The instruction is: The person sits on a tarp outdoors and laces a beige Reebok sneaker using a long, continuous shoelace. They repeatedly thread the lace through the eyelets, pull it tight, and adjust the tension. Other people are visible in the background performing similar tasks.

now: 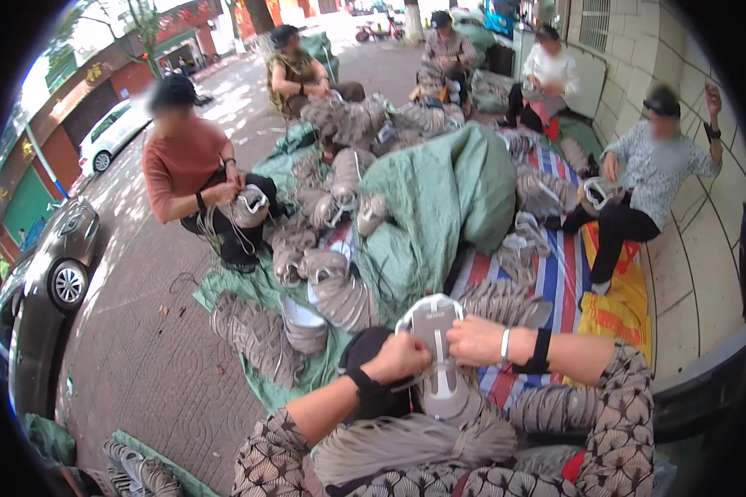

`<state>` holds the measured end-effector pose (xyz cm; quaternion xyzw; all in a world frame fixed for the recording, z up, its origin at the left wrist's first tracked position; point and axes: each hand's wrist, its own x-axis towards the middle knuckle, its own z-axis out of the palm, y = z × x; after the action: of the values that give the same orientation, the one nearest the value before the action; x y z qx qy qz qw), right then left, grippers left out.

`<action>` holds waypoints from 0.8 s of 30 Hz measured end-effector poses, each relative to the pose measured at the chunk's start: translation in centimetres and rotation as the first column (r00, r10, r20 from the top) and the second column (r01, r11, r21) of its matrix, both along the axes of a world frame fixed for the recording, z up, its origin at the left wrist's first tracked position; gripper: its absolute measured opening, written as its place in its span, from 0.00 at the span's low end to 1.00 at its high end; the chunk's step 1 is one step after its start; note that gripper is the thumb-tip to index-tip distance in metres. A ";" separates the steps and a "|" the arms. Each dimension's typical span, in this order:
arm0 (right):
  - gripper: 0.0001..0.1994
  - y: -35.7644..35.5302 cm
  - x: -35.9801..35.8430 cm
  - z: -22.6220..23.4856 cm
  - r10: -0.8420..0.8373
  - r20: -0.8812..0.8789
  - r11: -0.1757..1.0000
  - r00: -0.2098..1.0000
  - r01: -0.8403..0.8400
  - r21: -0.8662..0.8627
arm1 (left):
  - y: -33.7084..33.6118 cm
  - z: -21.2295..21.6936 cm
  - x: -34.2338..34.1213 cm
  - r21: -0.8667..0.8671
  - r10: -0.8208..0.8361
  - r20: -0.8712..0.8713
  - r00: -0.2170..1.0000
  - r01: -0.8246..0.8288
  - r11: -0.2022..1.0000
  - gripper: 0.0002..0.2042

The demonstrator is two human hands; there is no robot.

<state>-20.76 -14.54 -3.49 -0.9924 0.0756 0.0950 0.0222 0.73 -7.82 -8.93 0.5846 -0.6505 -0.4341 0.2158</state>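
In front of me is a grey shoe upper [446, 398] with a white-rimmed opening and a pale strip down its tongue. My left hand [398, 358] is closed at its left edge, thumb and fingers pressed together. On the opposite edge, my right hand [476, 340] pinches near the white rim. Whether a lace is also between the fingers is too small to tell. Across my lap lies a thick bundle of long beige shoelaces [414, 447], just below the shoe upper. Stacked grey shoe uppers [555, 408] lie beside my right forearm.
Green sacking [439, 207] and a striped sheet [493, 385] carry heaps of shoe uppers [261, 335]. Several people sit around them; one in a red top [192, 166] handles an upper at left. A tiled wall [704, 224] runs along the right; parked cars [54, 282] stand at left.
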 end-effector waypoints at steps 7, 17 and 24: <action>0.10 -0.2 -1.6 -3.0 -0.268 0.056 0.939 0.962 0.248 0.240 | 0.1 2.0 0.8 0.189 0.316 -0.460 0.830 -0.256 0.948 0.06; 0.07 0.6 0.6 -3.8 -0.732 0.055 0.648 0.679 0.671 0.360 | -0.3 1.4 1.7 0.020 0.175 -0.432 0.885 -0.185 0.983 0.05; 0.08 -6.9 5.3 3.2 -0.961 0.016 0.006 0.274 -0.037 0.999 | -3.8 5.1 3.6 -0.089 0.148 -0.610 0.779 -0.252 0.964 0.05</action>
<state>-15.41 -21.45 -0.29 -0.5513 0.3891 -0.3472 0.6512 4.34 -11.63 -3.87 0.4637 -0.5170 -0.5151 0.5023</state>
